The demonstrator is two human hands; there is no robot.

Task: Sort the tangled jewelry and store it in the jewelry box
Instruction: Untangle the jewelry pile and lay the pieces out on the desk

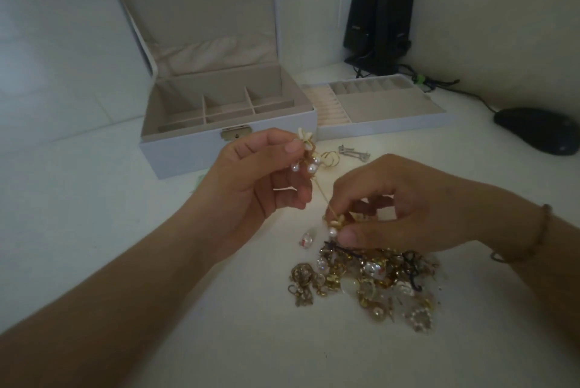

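A tangled pile of gold and pearl jewelry (367,284) lies on the white table. My left hand (260,180) pinches a pearl and gold flower piece (309,152) raised above the table. A thin gold strand runs from it down to a second pearl piece (333,226), which my right hand (405,208) pinches just above the pile. The white jewelry box (226,149) stands open behind my hands, its beige compartments showing nothing inside. Its removable tray (386,124) sits to the right of it.
A small clear bead (307,239) lies left of the pile. Silver hair clips (354,153) and a gold ring lie near the box front. Two black speakers (379,23) stand at the back, and a black mouse (539,130) rests at the right edge.
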